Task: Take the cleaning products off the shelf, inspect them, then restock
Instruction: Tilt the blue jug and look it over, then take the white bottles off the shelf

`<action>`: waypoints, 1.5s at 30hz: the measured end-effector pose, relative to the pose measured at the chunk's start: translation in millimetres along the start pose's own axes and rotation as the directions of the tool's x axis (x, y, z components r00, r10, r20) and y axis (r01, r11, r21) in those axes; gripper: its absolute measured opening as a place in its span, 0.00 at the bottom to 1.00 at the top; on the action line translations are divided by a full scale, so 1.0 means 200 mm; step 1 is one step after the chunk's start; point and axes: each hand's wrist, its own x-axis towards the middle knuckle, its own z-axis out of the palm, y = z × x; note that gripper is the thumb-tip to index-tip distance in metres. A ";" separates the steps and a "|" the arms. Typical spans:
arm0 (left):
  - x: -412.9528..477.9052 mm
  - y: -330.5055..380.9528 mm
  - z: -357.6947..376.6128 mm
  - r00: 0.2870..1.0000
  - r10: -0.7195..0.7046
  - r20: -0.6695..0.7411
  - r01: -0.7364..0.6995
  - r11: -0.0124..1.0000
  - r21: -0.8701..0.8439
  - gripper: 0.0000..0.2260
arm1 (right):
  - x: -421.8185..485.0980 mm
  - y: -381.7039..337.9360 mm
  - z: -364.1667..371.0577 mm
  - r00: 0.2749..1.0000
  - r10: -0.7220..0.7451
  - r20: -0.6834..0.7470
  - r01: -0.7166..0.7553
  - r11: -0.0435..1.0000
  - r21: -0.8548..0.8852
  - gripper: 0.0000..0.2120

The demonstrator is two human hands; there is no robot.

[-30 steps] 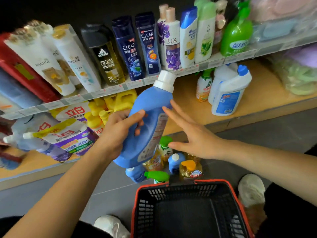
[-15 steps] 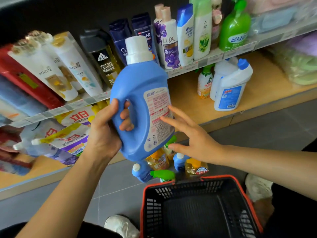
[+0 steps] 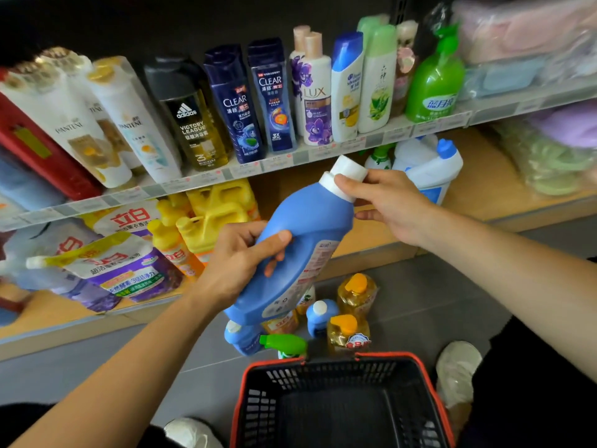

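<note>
head cam, only view:

L hand (image 3: 239, 263): curled round the mid-body of the blue detergent bottle (image 3: 300, 253). Thumb lies across the front, fingers hook in from the 9 o'clock side. Firm grip.

R hand (image 3: 387, 205): pinching the white cap (image 3: 347, 176) at the neck. Thumb + index are on the cap, other fingers loosely curled behind it.

Bottle spot: dead centre of frame, held in the air in front of the lower shelf (image 3: 468, 195) and above the floor bottles. Touches nothing but the two hands.

Bottle axis: long axis is tilted, cap toward approx 1 o'clock and base toward 7 o'clock. Label side faces approx 5 o'clock, text too blurry to read.

Basket (image 3: 284, 379): at 6 o'clock on the floor, black mesh w/ red rim. Inside I only see its dark bottom.

Floor bottles: btwn basket and bottle base, packed close together. Two yellow-cap ones (image 3: 355, 292), a small blue one (image 3: 319, 315), a green-cap one (image 3: 284, 344).

Lower shelf stuff: white jug w/ blue cap (image 3: 433, 169) at 2 o'clock, just behind the R hand. Yellow jugs (image 3: 219, 205) at 10, refill pouches (image 3: 113, 266) at 9.

Upper shelf: row of shampoo bottles (image 3: 271, 98) across 12 o'clock.
</note>
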 end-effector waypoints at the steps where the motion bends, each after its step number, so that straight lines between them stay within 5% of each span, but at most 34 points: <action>1: 0.03 0.00 0.01 1.000 0.013 0.017 -0.014 0.999 0.034 0.17 | 0.02 -0.01 -0.01 0.999 0.004 -0.035 -0.004 1.000 -0.004 0.12; 8: 0.34 -0.09 0.05 0.989 0.093 0.119 -0.123 0.952 0.279 0.09 | 0.21 -0.04 -0.11 0.951 -0.074 -0.300 0.072 0.997 -0.019 0.16; 14: 0.59 -0.37 0.12 0.992 0.047 0.118 -0.098 0.874 0.475 0.02 | 0.36 0.09 -0.12 0.881 -0.171 -0.441 0.082 0.973 -0.214 0.20; 16: 0.64 -0.45 0.14 0.996 0.002 0.087 -0.046 0.863 0.504 0.09 | 0.41 0.15 -0.11 0.857 -0.200 -0.475 0.057 0.953 -0.299 0.18; 25: 0.71 -0.71 0.15 0.994 -0.110 -0.027 0.106 0.830 0.547 0.14 | 0.59 0.32 -0.04 0.897 -0.299 -0.324 0.115 0.868 -0.482 0.17; 29: 0.71 -0.78 0.17 0.978 -0.126 -0.164 0.193 0.844 0.500 0.11 | 0.59 0.34 -0.04 0.920 -0.327 -0.217 0.219 0.888 -0.405 0.17; 32: 0.72 -0.79 0.22 0.963 -0.122 -0.242 0.233 0.830 0.507 0.12 | 0.58 0.40 -0.12 0.886 -0.219 -0.408 0.047 0.919 -0.392 0.15; 35: 0.74 -0.79 0.30 0.941 -0.125 -0.316 0.270 0.838 0.473 0.14 | 0.54 0.47 -0.28 0.752 -0.156 -0.640 -0.094 0.936 -0.339 0.10; 41: 0.80 -0.76 0.45 0.881 -0.182 -0.437 0.362 0.855 0.372 0.17 | 0.50 0.45 -0.61 0.530 -0.116 -0.840 -0.165 0.958 -0.236 0.29; 43: 0.84 -0.75 0.49 0.860 -0.237 -0.452 0.399 0.865 0.305 0.19 | 0.53 0.41 -0.71 0.579 -0.042 -0.814 -0.217 0.955 -0.203 0.39; 45: 0.89 -0.75 0.52 0.837 -0.297 -0.460 0.428 0.879 0.212 0.21 | 0.56 0.34 -0.77 0.701 0.068 -0.709 -0.252 0.955 -0.158 0.47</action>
